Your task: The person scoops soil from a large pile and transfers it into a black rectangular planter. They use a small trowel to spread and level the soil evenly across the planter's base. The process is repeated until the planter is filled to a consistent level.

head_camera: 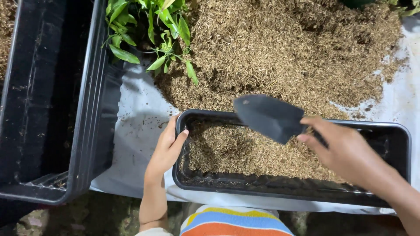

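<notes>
The person crouches over a long black planter trough (396, 135) set on a white sheet (135, 118) on the ground, near the sheet's near edge. The right hand (345, 153) is wrapped around the handle of a dark trowel (267, 117), whose blade hangs tilted above the trough's far rim and looks empty. The left hand (166, 150) rests with fingers loosely spread over the trough's left end, thumb inside the rim, steadying it.

The trough is partly filled with tan husk mix (236, 150), heaped toward the middle and right. A big mound of the same husk (284, 48) lies on the sheet just beyond, touching the trough's far side.

To my eye, scooping goes best with short draws from the mound's nearest slope, tipping each load low over the thinner left end, with the left hand bracing against sliding. Leafy green plants (148, 30) sit at the sheet's far left, beside a large empty black tub (94, 109).
</notes>
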